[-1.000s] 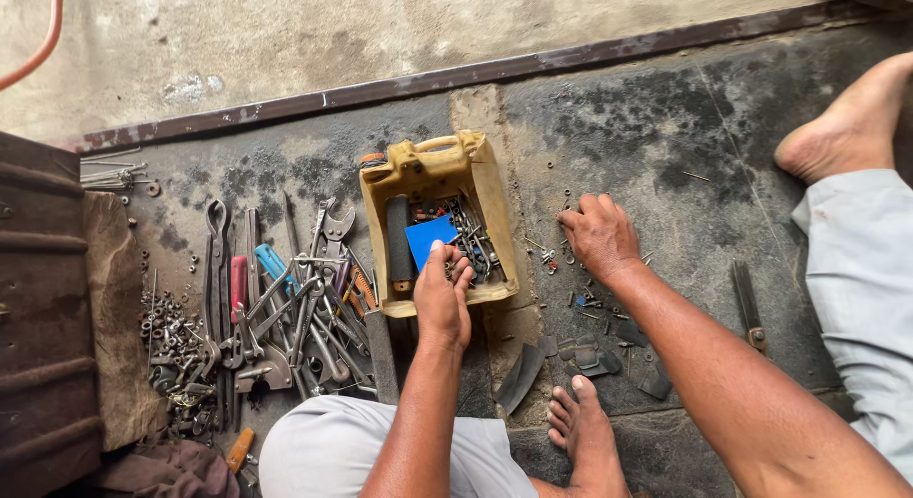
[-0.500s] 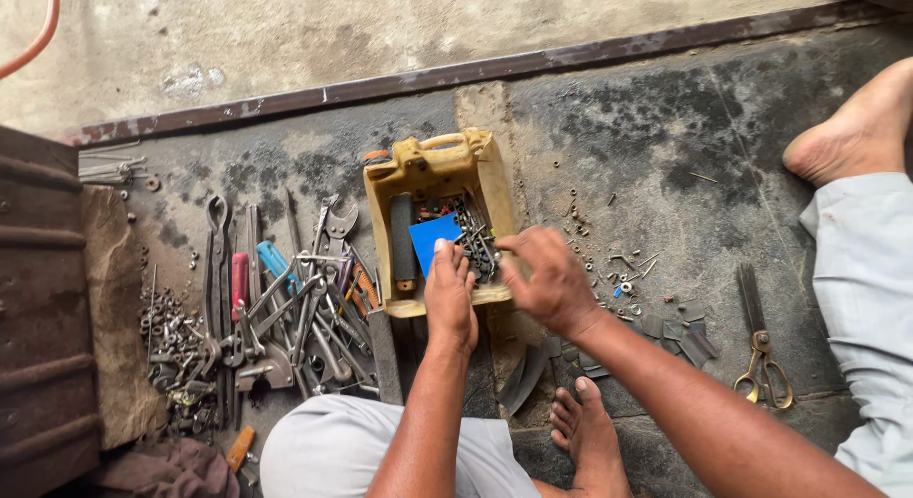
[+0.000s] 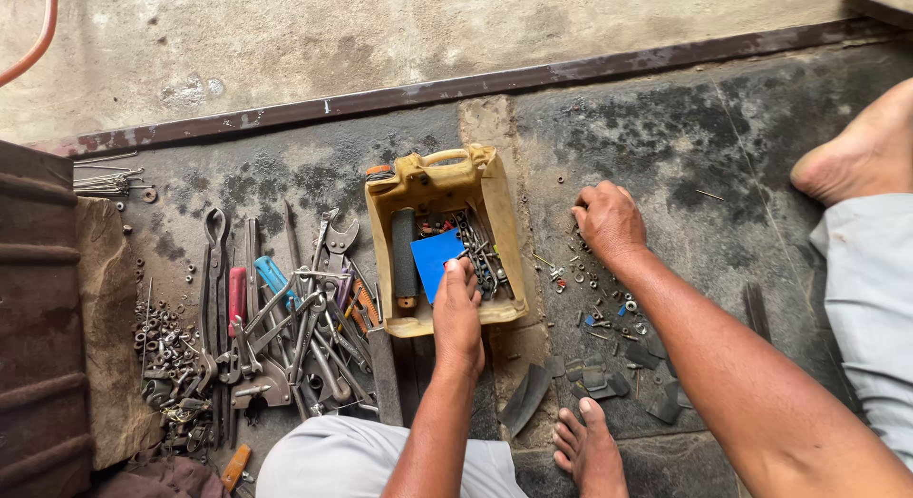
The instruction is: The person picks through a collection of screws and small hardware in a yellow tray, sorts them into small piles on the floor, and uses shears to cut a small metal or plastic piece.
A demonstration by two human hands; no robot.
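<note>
The left hand rests with fingers flat and relaxed on the blue card inside the yellow cut-open container at centre frame, grasping nothing. The right hand, right of the container, curls its fingers onto the dark floor; whether they pinch anything cannot be told. Small screws lie scattered just below it. Tools lie lower left.

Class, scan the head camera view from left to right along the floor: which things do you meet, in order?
Rusty metal box → heap of nuts → pile of hand tools → yellow tray → right hand → bare foot.
</note>
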